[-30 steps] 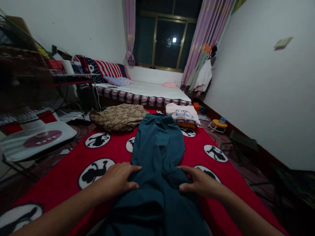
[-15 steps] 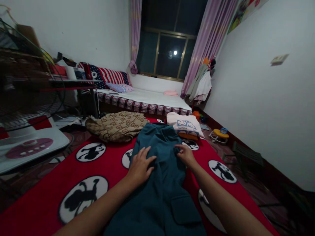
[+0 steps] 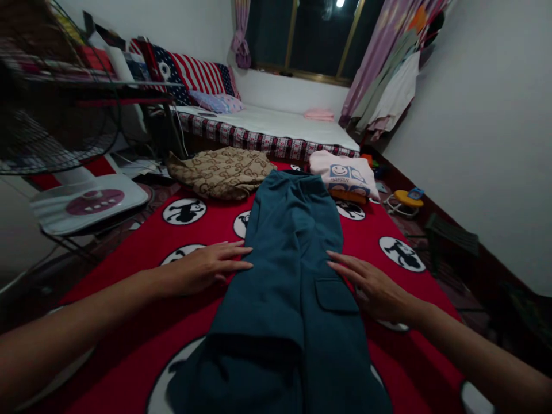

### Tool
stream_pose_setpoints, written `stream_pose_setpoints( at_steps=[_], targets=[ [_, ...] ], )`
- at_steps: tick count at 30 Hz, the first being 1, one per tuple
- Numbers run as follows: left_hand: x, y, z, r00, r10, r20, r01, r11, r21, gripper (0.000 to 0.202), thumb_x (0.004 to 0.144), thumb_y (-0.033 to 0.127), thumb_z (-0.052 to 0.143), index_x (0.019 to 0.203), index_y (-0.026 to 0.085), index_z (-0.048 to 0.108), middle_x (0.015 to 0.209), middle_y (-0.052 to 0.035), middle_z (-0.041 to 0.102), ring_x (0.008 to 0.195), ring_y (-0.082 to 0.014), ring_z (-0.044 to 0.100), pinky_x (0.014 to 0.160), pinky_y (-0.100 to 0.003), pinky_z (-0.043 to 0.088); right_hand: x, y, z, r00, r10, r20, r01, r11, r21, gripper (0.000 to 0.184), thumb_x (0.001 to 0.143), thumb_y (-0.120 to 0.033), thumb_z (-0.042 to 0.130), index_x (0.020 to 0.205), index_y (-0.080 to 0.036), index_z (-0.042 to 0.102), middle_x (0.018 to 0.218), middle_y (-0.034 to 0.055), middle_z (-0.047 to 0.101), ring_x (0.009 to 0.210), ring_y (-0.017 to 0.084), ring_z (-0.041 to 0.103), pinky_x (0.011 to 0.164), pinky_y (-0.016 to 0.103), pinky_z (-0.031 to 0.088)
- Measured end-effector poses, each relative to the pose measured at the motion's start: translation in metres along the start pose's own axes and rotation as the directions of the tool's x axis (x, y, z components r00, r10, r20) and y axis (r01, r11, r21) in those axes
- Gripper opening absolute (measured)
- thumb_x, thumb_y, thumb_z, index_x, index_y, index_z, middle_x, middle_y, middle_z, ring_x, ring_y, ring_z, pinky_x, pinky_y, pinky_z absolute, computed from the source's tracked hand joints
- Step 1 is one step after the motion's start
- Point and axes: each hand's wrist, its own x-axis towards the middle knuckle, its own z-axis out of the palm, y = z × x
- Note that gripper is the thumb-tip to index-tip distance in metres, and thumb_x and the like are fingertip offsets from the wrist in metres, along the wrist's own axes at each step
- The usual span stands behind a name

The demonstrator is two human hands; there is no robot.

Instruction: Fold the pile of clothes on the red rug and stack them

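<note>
A pair of dark teal trousers (image 3: 276, 276) lies stretched out on the red blanket (image 3: 142, 253), waistband away from me and a flap pocket on the right leg. My left hand (image 3: 211, 267) is at the left edge of the trousers, its outstretched fingertips touching the cloth. On the opposite edge, just above the pocket, my right hand (image 3: 366, 284) rests with its fingers extended. Neither hand grips anything. The lower left leg shows a fold across it close to me.
Beyond the waistband lie a brown patterned garment (image 3: 228, 169) and a folded pink top (image 3: 345, 172). A white chair (image 3: 90, 198) and a fan (image 3: 64, 126) stand at left. To the right are a yellow stool (image 3: 407, 199) and a dark green stool (image 3: 452, 233).
The view has tilted downward. My left hand moved off the trousers' top surface to their left edge. My right hand let go of the pinched side near the waist and slid down toward the pocket.
</note>
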Motion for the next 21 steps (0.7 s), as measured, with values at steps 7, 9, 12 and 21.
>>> stream_pose_setpoints(
  at_steps=[7, 9, 12, 21],
  targets=[
    [-0.010, 0.044, -0.007, 0.935, 0.202, 0.292, -0.198, 0.979, -0.042, 0.063, 0.086, 0.021, 0.054, 0.143, 0.042, 0.036, 0.153, 0.0032, 0.031, 0.144, -0.0225, 0.024, 0.120, -0.044, 0.009, -0.007, -0.064, -0.004, 0.941, -0.238, 0.243, 0.224, 0.971, 0.083, 0.067, 0.084, -0.017, 0.058, 0.139, -0.051, 0.038, 0.153, -0.0077, 0.030, 0.143, 0.021, 0.023, 0.118, 0.049, 0.016],
    [-0.008, 0.043, -0.002, 0.911, 0.275, 0.308, -0.281, 0.959, -0.026, 0.064, 0.088, 0.022, 0.051, 0.147, 0.037, 0.032, 0.154, 0.0000, 0.031, 0.144, -0.0222, 0.024, 0.120, -0.045, 0.006, 0.005, -0.069, 0.001, 0.930, -0.278, 0.241, 0.268, 0.961, 0.074, 0.065, 0.086, -0.020, 0.058, 0.141, -0.048, 0.037, 0.154, -0.0051, 0.029, 0.143, 0.022, 0.022, 0.117, 0.049, 0.014],
    [0.001, 0.031, 0.012, 0.865, 0.422, 0.273, -0.446, 0.895, 0.029, 0.060, 0.088, 0.025, 0.049, 0.146, 0.028, 0.034, 0.152, -0.0062, 0.035, 0.142, -0.0247, 0.028, 0.119, -0.049, 0.009, 0.024, -0.065, 0.020, 0.923, -0.350, 0.158, 0.351, 0.936, 0.023, 0.050, 0.090, -0.029, 0.055, 0.139, -0.034, 0.046, 0.151, 0.0042, 0.037, 0.142, 0.023, 0.026, 0.116, 0.051, 0.016],
    [0.002, 0.077, 0.017, 0.885, 0.459, -0.082, -0.465, 0.882, -0.077, 0.023, 0.089, 0.035, 0.044, 0.083, 0.019, 0.058, 0.080, -0.0075, 0.066, 0.077, -0.0187, 0.062, 0.080, -0.031, 0.050, 0.011, -0.057, 0.057, 0.992, -0.031, -0.118, 0.065, 0.953, 0.296, 0.021, 0.088, -0.038, 0.056, 0.092, -0.021, 0.069, 0.084, 0.0027, 0.071, 0.081, 0.017, 0.067, 0.076, 0.028, 0.050]
  ],
)
